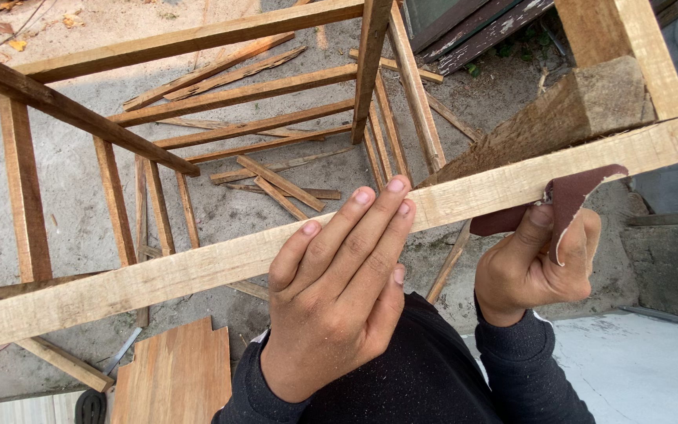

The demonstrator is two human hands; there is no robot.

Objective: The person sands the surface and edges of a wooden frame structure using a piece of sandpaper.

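Littering bare concrete ground, wood offcuts lie outdoors.

The ground is grey, dusty concrete. The wooden frame stands on it. Thin wood strips lie scattered on the ground under the frame. A flat board lies near the bottom edge.

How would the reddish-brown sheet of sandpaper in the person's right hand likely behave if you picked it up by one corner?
The sandpaper would probably flop, since it already curls over the right hand. It looks thin, so likely very light. Its worn edge near the wooden rail suggests it might tear if pulled hard.
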